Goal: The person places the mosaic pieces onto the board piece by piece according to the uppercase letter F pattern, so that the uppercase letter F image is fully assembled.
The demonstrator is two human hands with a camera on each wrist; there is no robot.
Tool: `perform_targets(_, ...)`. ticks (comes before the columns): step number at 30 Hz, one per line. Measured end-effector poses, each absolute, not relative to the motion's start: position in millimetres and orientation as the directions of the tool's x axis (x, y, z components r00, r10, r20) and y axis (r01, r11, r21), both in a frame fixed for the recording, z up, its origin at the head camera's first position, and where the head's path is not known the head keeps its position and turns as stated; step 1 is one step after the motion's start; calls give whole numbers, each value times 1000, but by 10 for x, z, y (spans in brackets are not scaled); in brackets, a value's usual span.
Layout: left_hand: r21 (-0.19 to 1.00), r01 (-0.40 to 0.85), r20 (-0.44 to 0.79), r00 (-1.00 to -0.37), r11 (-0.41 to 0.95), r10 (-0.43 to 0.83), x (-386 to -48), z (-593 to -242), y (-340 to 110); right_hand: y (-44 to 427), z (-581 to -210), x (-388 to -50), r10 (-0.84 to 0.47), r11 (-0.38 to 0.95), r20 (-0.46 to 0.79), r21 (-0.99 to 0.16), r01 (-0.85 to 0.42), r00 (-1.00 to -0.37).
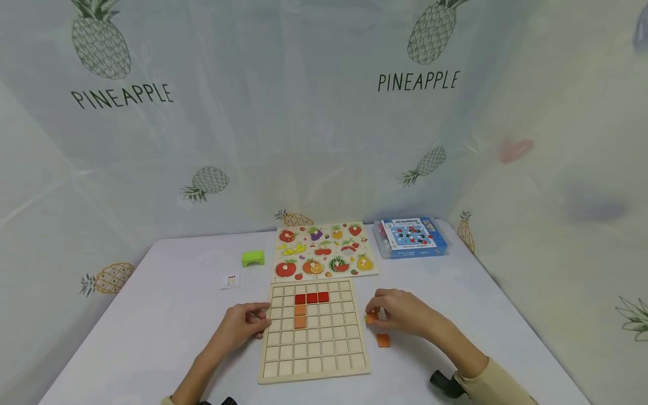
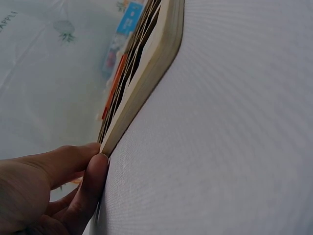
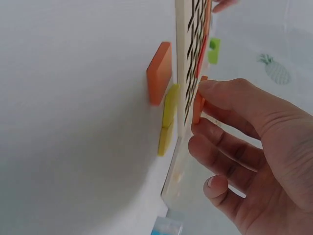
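Note:
My left hand (image 1: 240, 324) touches the left edge of a light wooden grid board (image 1: 315, 367), its thumb and a fingertip against the rim. Three red tiles (image 1: 311, 298) form a row in the board's upper cells, with two orange tiles (image 1: 300, 315) in a column below the leftmost. Right of the board, my right hand (image 1: 402, 310) pinches another orange tile (image 3: 197, 105) between thumb and finger, above the table. A loose orange tile (image 1: 383, 340) lies on the cloth, nearer the front. Yellow tiles (image 3: 169, 110) lie beside the board, mostly hidden by the right hand in the head view.
Behind the grid board lies a fruit-picture board (image 1: 324, 251). At the back right stands a blue box (image 1: 412, 237); at the back left are a green arched block (image 1: 252, 258) and a small printed card (image 1: 230, 281). A pineapple-print curtain (image 1: 324, 112) hangs behind the table.

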State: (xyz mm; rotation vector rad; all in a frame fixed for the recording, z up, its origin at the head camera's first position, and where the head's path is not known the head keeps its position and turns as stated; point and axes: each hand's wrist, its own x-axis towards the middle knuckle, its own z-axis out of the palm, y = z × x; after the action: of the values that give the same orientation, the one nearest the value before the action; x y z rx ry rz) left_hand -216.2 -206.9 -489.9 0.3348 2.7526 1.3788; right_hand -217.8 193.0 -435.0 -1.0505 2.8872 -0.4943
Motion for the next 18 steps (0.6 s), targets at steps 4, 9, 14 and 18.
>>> perform_targets(4,799,171,56,-976,576,212,-2156,-4917,-2080,1770,-4361,-2205,-652,708,105,-273,-652,-751)
perform_targets(9,798,153,47,-980,583,192,-2147,-4923,-2078,1552,-4347,-2228,-677,690,108,-254,-678,-728)
perform_targets(14,802,152,48,-980,578,192,-2155,-4926,-2073,1342,-4318,-2236,-708,668,85,-242,-704,-701)
perform_targets(18,811,146,41,-980,566,195,-2161,-4930,-2073,1185,-4299,-2240,-735,647,82,-208,-733,-673)
